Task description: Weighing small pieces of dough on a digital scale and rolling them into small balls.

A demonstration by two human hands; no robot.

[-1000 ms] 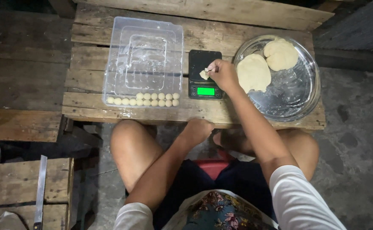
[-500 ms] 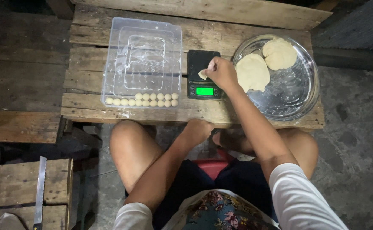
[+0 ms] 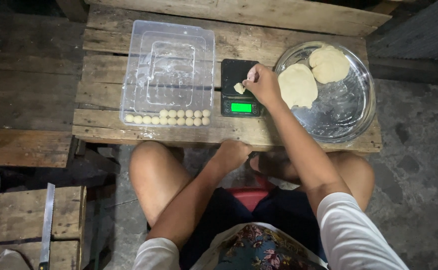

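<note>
Pale dough piece [image 3: 239,88] over black scale [image 3: 240,92]

Person seen from above. Upper garment: white short-sleeved shirt [image 3: 354,235], sleeves ending above the elbow on both arms. Front: dark apron panel with floral print in red, teal and yellow [image 3: 259,247]. Lower garment: dark navy shorts [image 3: 279,212], legs bare from mid-thigh. Forearms and both hands bare; no gloves, watch or rings discernible.

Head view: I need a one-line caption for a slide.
Right hand holds a dough piece over a small black scale, between a clear tray and metal bowl.
</note>
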